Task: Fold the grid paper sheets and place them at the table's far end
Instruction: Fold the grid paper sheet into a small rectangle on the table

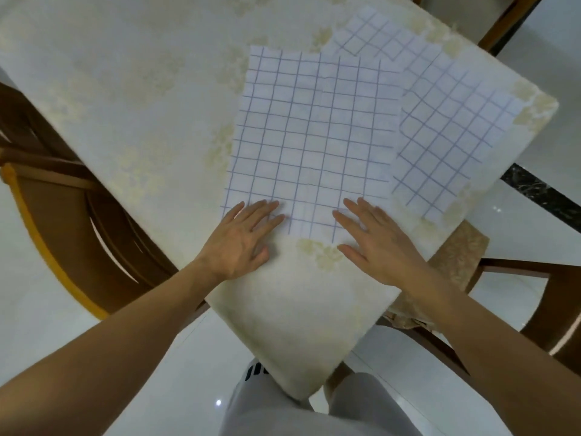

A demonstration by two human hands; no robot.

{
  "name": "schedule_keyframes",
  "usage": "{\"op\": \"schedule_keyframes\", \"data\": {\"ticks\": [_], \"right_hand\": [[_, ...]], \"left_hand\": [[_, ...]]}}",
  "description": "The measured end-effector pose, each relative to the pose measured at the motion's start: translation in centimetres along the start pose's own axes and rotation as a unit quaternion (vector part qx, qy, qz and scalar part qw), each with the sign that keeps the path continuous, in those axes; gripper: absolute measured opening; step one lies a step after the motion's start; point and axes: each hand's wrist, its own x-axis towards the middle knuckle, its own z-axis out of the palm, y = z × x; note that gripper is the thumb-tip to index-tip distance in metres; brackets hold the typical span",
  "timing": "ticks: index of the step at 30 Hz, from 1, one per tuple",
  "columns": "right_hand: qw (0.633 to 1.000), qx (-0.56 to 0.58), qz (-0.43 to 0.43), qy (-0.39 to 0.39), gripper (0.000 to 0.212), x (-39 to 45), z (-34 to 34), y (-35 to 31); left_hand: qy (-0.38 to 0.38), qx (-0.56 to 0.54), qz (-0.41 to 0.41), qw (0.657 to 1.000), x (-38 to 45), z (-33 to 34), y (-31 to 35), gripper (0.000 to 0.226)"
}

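Two white sheets with hand-drawn blue grids lie flat on the cream table (125, 89). The nearer grid sheet (314, 136) lies unfolded in front of me and overlaps the left edge of the second grid sheet (446, 121), which reaches toward the table's right edge. My left hand (242, 237) rests flat with straight fingers on the near left corner of the nearer sheet. My right hand (374, 240) lies flat on its near right corner, fingers spread.
The table's corner points toward me, with its cloth (298, 325) hanging over it. A wooden chair (78, 221) stands at the left. Another chair with a beige cushion (456, 256) sits at the right. A glossy white floor (47, 325) lies below.
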Motion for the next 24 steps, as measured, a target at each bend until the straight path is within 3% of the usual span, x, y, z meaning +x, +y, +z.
{"op": "schedule_keyframes", "data": {"ticks": [13, 24], "right_hand": [[0.998, -0.063, 0.016, 0.007, 0.077, 3.6, 3.8, -0.9], [0.983, -0.042, -0.009, 0.178, 0.041, 2.8, 6.6, -1.8]], "left_hand": [[0.010, 0.050, 0.053, 0.997, 3.3, 2.3, -4.6, 0.063], [-0.016, 0.074, 0.032, 0.997, 1.9, 3.2, -3.9, 0.062]]}}
